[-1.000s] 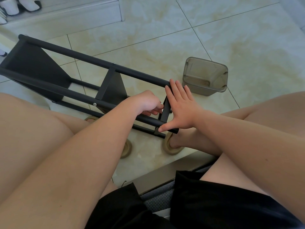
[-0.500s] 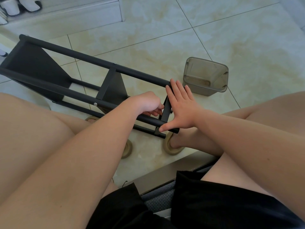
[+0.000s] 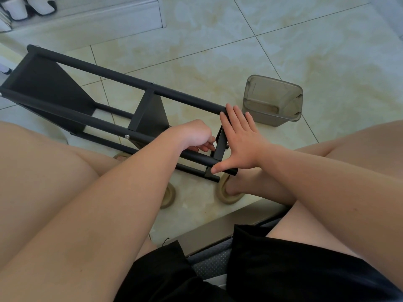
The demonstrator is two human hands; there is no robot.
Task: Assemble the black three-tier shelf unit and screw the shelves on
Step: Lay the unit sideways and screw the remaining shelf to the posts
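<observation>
Head view, looking down past two bare arms and knees: the black shelf unit [image 3: 122, 118] lies on its side on the pale tiled floor [image 3: 218, 51], right in front of the seated person. Its long axis runs on a slant from the upper left of the picture down to the lower right. The far end points toward the step at the upper left and the near end points at the person's feet. Four round poles run along that axis, and three flat shelves stand on edge across them: the far shelf [image 3: 43, 90], the middle shelf [image 3: 150, 114] and the near shelf [image 3: 220, 144], which shows almost edge-on between the hands. A small silver screw [image 3: 126, 136] shows on the front pole at the middle shelf.

The left hand [image 3: 196, 136] hangs over the front pole just left of the near shelf. Its fingers are curled under, with the tips close to that shelf; I cannot tell whether they pinch anything. The right hand [image 3: 242, 144] lies flat against the outer face of the near shelf. Its fingers are straight and held close together, reaching up to the end of the back pole, and the thumb is spread wide, its tip on the front pole.

A smoky clear plastic box [image 3: 272, 101] stands on the floor just beyond the right hand. Beige slippers [image 3: 226, 192] sit under the near end of the unit. White shoes [image 3: 28, 5] rest on the step at the upper left.
</observation>
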